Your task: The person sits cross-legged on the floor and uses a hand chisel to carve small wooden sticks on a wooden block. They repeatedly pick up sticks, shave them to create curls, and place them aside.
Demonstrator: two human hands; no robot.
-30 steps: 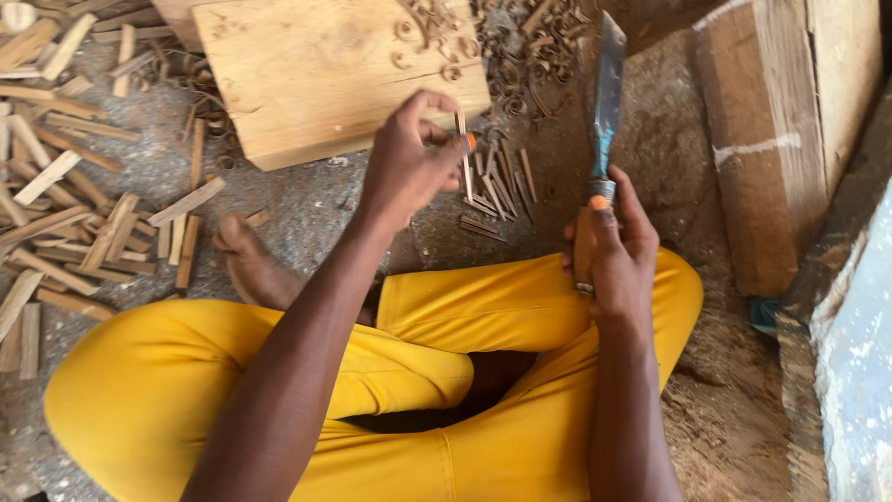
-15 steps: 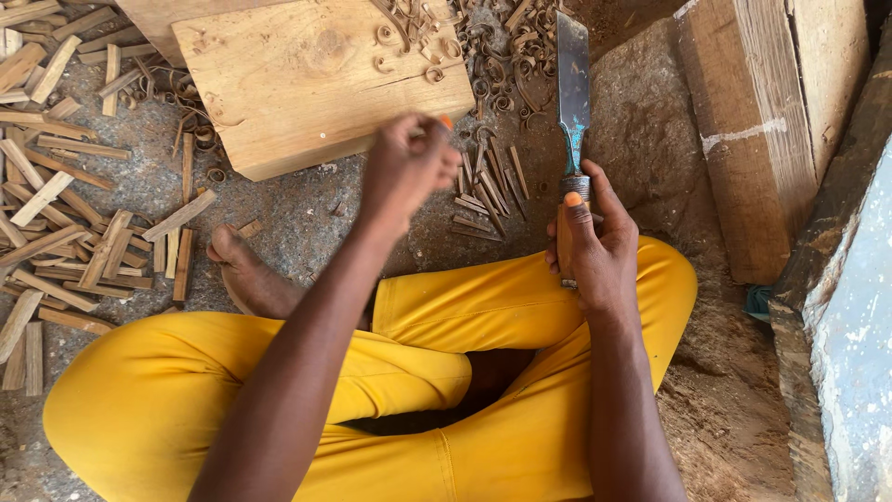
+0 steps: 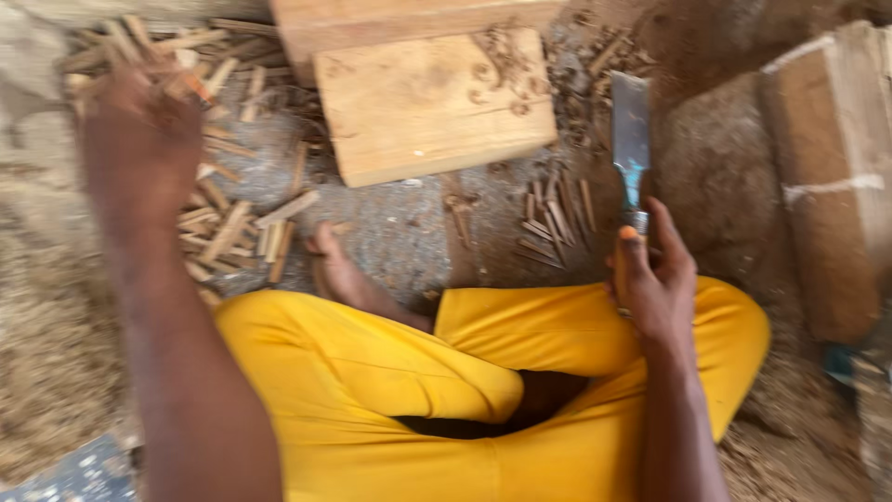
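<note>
Right hand [image 3: 655,279] grips chisel [image 3: 631,139]; left hand [image 3: 139,139] over wood sticks [image 3: 228,232].

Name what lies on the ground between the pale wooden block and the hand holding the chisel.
In the head view, a small cluster of thin wooden sticks lies on the dusty ground between the wooden block and the right hand, beside the chisel.

1 head view, close, facing steeply down onto lap, hands, ground.

Warm, even daylight; heavy motion blur, worst on the left hand [image 3: 139,139].
</note>
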